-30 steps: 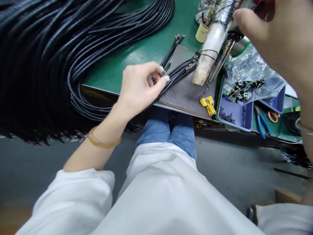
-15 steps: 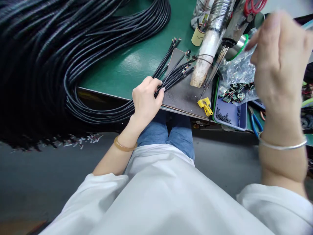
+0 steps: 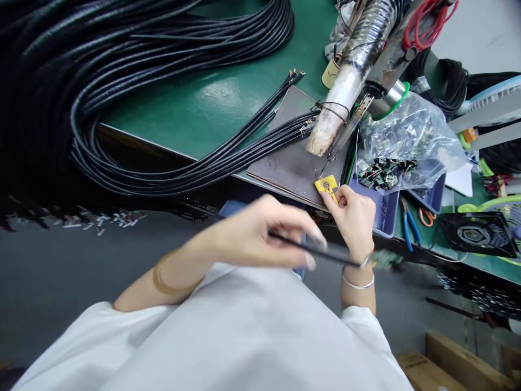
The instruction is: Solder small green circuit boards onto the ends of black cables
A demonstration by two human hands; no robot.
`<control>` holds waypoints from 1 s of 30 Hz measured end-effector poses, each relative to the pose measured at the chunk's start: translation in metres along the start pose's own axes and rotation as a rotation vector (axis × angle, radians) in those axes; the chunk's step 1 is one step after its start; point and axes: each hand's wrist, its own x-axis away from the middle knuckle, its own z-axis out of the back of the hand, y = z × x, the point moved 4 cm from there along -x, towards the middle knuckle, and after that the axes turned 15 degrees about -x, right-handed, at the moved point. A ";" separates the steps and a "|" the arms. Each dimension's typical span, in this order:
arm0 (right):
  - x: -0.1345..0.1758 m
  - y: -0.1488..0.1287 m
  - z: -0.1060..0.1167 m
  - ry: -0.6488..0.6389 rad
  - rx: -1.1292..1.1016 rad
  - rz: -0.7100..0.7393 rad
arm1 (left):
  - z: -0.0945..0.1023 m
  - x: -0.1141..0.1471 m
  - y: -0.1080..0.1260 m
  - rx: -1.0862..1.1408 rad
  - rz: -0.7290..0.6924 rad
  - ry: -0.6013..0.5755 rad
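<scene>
In front of my body, my left hand (image 3: 256, 236) is closed around a black cable (image 3: 313, 250), blurred by motion. At the cable's right end hangs a small green circuit board (image 3: 386, 259), which passes over my right wrist. My right hand (image 3: 355, 217) is at the front edge of the dark board, its thumb and fingers pinched on a yellow clip (image 3: 326, 183). Part of the clip is hidden by the fingers. Just above the clip is the tip of a soldering iron (image 3: 340, 136) fixed on a stand.
Bundled black cables (image 3: 195, 174) curve over the table edge at left, ends on the dark board (image 3: 280, 163). A white-ended duct (image 3: 325, 127) hangs above. To the right are a purple tray (image 3: 382, 209) of small circuit boards, blue pliers (image 3: 410, 225) and a black fan (image 3: 474, 234).
My left hand has left the cable bundle, drawing one cable toward my body. My right hand has come down from the upper right onto the yellow clip. The view has shifted right.
</scene>
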 end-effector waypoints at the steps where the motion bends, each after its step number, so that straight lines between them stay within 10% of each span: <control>1: 0.001 0.000 0.002 0.031 -0.096 0.007 | -0.018 -0.001 0.004 0.042 -0.036 -0.194; 4: 0.005 0.000 0.013 0.269 -0.391 0.029 | -0.064 0.001 -0.004 0.137 -0.087 -0.535; 8: 0.004 -0.013 0.013 0.333 -0.502 0.147 | -0.089 0.006 -0.036 0.268 0.171 -0.525; 13: 0.003 -0.024 -0.002 0.055 -0.238 0.273 | -0.055 0.015 -0.061 0.347 0.448 -0.096; 18: 0.007 -0.016 0.007 0.250 -0.280 0.193 | -0.008 0.023 -0.073 0.517 0.495 0.251; 30: 0.004 -0.011 -0.002 0.117 -0.067 0.193 | 0.000 0.028 -0.074 0.690 0.380 0.016</control>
